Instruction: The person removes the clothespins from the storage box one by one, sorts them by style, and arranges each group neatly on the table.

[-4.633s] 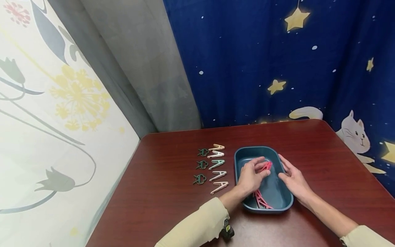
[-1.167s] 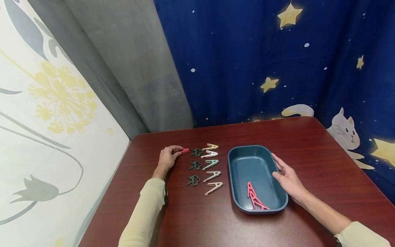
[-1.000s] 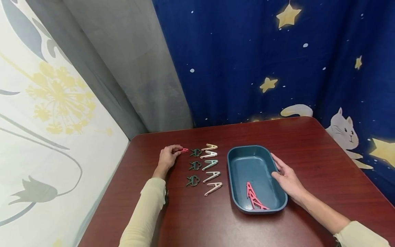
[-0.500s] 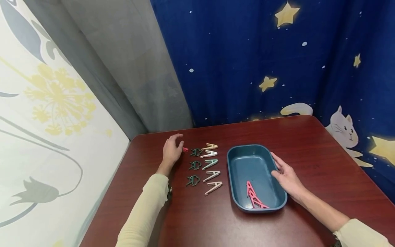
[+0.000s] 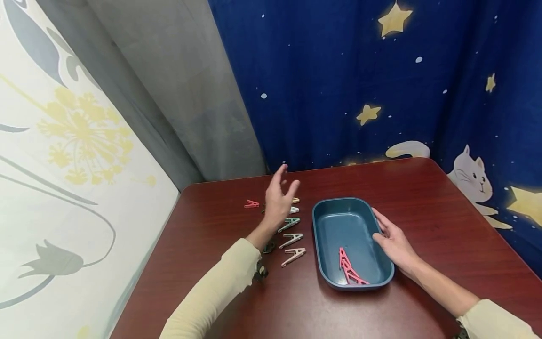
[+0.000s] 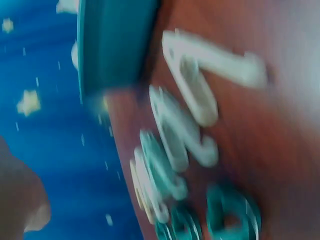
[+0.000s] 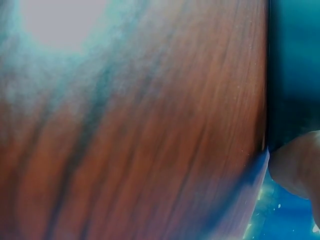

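My left hand (image 5: 277,202) hovers over the table with its fingers spread, holding nothing. Below it stands a column of clothespins, among them a pale green one (image 5: 290,224) and a beige one (image 5: 295,256); the hand partly hides the far ones. Dark green round clips (image 6: 232,215) show, blurred, in the left wrist view, and my forearm mostly covers them in the head view. One pink clothespin (image 5: 251,204) lies at the far left. My right hand (image 5: 398,242) grips the right rim of a blue plastic bin (image 5: 343,226), which contains several pink clothespins (image 5: 349,268).
Everything sits on a dark red-brown table (image 5: 296,306). A grey curtain (image 5: 182,94) and a blue starry curtain (image 5: 330,94) hang behind its far edge. A white floral panel (image 5: 63,212) borders the left side.
One pink clothespin went from the bin to the table's far left, where my left hand let it go. That hand then rose and moved right. The right hand stays at the bin.
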Tool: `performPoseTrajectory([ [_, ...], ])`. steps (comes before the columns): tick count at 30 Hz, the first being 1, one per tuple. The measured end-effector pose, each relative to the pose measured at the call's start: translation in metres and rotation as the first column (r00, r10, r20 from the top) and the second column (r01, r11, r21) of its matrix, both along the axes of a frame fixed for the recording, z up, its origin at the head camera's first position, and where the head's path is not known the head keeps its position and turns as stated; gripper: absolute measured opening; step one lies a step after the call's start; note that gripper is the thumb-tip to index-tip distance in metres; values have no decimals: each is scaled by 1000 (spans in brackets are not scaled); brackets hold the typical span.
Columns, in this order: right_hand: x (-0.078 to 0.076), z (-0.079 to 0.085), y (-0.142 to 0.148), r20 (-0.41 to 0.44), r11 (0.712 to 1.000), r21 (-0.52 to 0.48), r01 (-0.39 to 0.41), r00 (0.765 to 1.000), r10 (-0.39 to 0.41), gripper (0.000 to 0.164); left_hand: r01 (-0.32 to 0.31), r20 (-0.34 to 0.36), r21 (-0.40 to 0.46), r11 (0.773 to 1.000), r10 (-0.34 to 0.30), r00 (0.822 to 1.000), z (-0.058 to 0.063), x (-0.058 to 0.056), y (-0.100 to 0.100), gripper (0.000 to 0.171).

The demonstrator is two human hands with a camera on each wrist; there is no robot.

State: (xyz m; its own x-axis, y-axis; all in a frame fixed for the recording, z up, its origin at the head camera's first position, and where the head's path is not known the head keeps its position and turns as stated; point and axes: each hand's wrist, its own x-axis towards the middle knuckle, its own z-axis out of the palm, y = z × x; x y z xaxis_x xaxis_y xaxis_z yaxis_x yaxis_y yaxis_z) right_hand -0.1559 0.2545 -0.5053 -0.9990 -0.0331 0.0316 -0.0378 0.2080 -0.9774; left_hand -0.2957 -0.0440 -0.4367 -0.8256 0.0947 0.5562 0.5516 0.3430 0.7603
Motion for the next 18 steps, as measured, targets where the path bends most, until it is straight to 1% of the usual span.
performPoseTrajectory([
  [1, 0, 0, 0, 1, 1000, 3, -1, 1000, 1, 73, 23, 36, 9, 1000, -24, 999, 0, 7, 7, 64],
  [2, 0, 1, 0, 2, 1000, 5, 0, 1000, 0, 73, 34, 81, 10, 999, -35, 996, 1, 15, 14, 69],
  [3, 0, 1, 0, 4, 1000, 7, -1, 1000, 1, 73, 47, 126, 19, 999, -49, 991, 1, 23, 21, 73],
  [4, 0, 1, -1, 5, 1000, 9, 0, 1000, 0, 73, 59, 174, 32, 998, -64, 983, 1, 30, 27, 76],
  [6, 0, 2, -1, 7, 1000, 14, 2, 1000, -2, 73, 77, 263, 62, 995, -91, 961, 1, 46, 40, 81],
  [8, 0, 2, -1, 10, 1000, 20, 4, 1000, -4, 73, 92, 337, 81, 992, -114, 934, 0, 60, 50, 84],
  [10, 0, 3, -1, 11, 1000, 25, 6, 1000, -6, 73, 100, 401, 76, 992, -122, 908, -2, 74, 60, 86],
  [12, 1, 3, -1, 11, 1000, 24, 5, 1000, -5, 73, 96, 464, 38, 995, -103, 880, -5, 87, 67, 87],
  [14, 1, 3, -1, 10, 1000, 27, 5, 1000, -5, 73, 89, 507, -17, 996, -68, 859, -8, 98, 73, 89],
  [16, 1, 2, 0, 7, 1000, 27, 3, 1000, -3, 73, 84, 558, -22, 996, -58, 828, -9, 108, 78, 90],
  [18, 1, 2, 0, 2, 1000, 27, 3, 1000, -3, 73, 75, 615, 21, 997, -72, 785, -9, 116, 83, 90],
])
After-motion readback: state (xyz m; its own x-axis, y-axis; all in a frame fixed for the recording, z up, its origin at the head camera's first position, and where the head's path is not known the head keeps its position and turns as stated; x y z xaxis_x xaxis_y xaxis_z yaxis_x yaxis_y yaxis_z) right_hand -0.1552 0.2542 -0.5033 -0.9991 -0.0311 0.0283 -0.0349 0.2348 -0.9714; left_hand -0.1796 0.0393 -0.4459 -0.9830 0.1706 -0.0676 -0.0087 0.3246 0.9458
